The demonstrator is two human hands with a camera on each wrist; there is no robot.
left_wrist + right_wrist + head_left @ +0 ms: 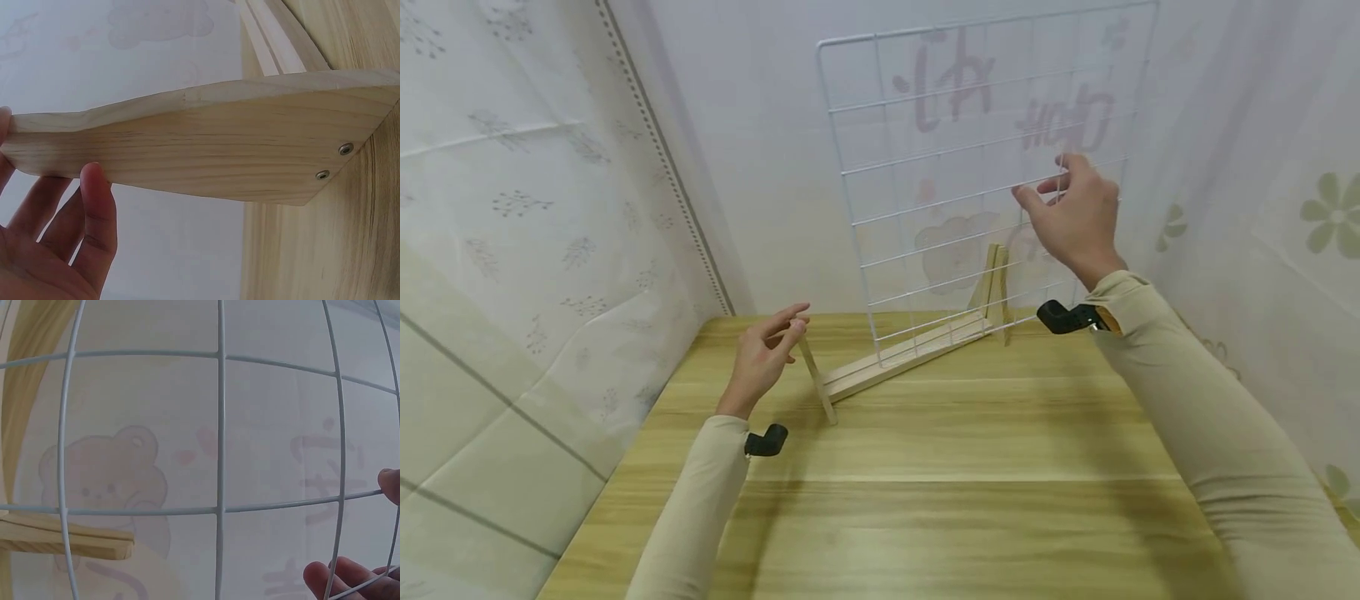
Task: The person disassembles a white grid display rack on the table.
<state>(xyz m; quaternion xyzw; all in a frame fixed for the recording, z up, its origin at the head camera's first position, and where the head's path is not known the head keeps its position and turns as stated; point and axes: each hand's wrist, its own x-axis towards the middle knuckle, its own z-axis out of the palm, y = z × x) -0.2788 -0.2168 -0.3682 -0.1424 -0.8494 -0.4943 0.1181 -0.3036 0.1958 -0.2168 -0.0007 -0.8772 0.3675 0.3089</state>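
Note:
A wooden stand point(910, 354) rests on the table, with a grooved bar between two upright end pieces. My left hand point(762, 358) holds the narrow top of the near end piece point(206, 140), fingers on both its sides; two screw heads show near its base. A white wire grid panel point(917, 204) stands tilted above the bar, gripped by my right hand point(1078, 217) toward its right side. Fingertips point(390, 482) pass around the wires in the right wrist view. The panel's lower edge is close to the bar; whether it sits in the groove I cannot tell.
A wood-grain table point(880, 517) lies below. Pale printed curtains point(760, 167) hang behind it and on both sides, close to the table's edges. The stand's far end piece point(997, 287) rises behind the panel.

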